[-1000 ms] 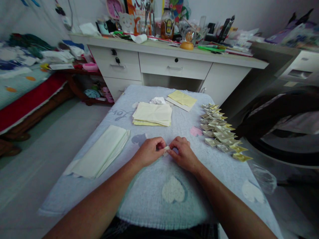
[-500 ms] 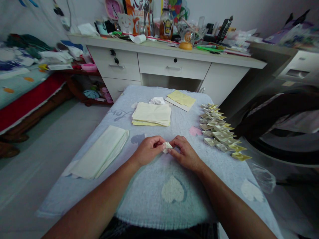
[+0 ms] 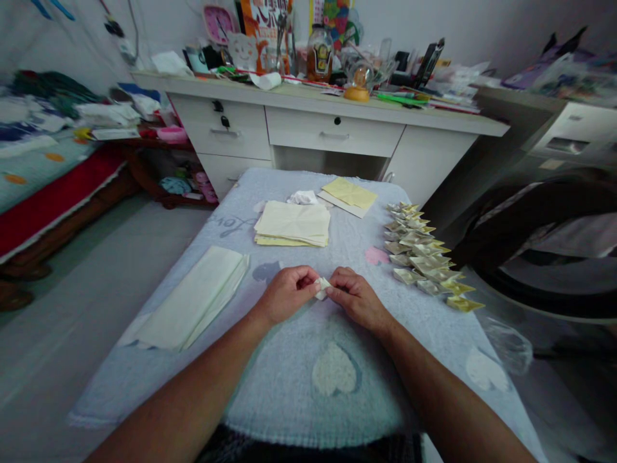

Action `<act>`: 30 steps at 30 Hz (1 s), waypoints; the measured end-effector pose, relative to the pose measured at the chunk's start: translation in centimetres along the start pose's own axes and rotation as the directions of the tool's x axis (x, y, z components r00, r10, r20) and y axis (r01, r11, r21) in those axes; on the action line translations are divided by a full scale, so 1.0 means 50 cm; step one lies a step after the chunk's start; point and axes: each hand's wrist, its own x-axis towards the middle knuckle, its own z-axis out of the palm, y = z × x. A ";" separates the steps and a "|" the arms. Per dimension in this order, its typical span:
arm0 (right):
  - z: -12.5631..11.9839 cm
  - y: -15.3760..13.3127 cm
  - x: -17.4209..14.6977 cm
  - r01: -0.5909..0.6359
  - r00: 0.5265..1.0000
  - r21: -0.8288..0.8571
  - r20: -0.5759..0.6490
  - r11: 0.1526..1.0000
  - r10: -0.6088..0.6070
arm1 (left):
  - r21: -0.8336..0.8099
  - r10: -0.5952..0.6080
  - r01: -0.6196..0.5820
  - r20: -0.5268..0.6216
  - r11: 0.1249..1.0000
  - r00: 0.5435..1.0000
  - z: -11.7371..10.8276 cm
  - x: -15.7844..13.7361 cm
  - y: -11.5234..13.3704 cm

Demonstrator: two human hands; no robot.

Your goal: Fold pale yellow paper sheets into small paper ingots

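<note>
A small folded piece of pale paper [image 3: 322, 289] is held between my two hands above the cloth-covered table [image 3: 289, 379]. My left hand [image 3: 290, 292] pinches its left side between thumb and fingers. On the other side, my right hand [image 3: 355, 297] grips the right edge with thumb and forefinger. Fingertips hide part of the paper. Beyond my hands lies a stack of cream and yellow paper sheets [image 3: 292, 222]. Several folded paper boats [image 3: 424, 251] stand in close rows at the right.
A long folded bundle of pale paper [image 3: 193, 299] lies at the left. Yellow and white sheets [image 3: 351, 194] and a crumpled white tissue [image 3: 303, 197] are at the back. Behind stands a cluttered white desk [image 3: 337, 128]; a front-loading washing machine [image 3: 569, 141] is at the right.
My right thumb and fingers have closed further over the paper's right side, covering more of it. The camera view has shifted slightly; the papers and boats rest as before.
</note>
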 end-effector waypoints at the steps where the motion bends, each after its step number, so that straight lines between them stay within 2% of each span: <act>1: 0.000 0.001 0.001 0.004 1.000 0.008 -0.005 1.000 -0.004 | 0.008 0.005 -0.005 -0.006 1.000 1.000 0.000 -0.001 0.002; 5: -0.003 0.002 0.002 0.012 1.000 -0.030 -0.012 0.999 -0.013 | 0.030 0.036 -0.036 -0.012 0.999 0.999 0.001 -0.004 0.007; 11: 0.001 -0.002 0.000 0.076 0.997 -0.125 0.025 0.989 -0.073 | 0.076 -0.008 0.007 0.011 0.997 1.000 -0.001 0.000 -0.001; 19: 0.000 -0.005 0.000 0.041 0.998 -0.059 -0.049 0.997 -0.044 | -0.022 -0.027 0.027 -0.024 0.999 0.999 -0.001 0.003 -0.005; 26: -0.002 -0.002 0.001 0.080 0.996 -0.075 -0.026 0.994 -0.083 | -0.087 -0.074 0.083 0.108 0.993 0.991 0.005 0.005 -0.010; 30: -0.002 -0.001 -0.001 0.056 0.998 -0.055 -0.024 0.997 -0.057 | -0.144 -0.088 0.101 0.097 0.984 0.991 0.004 0.004 -0.005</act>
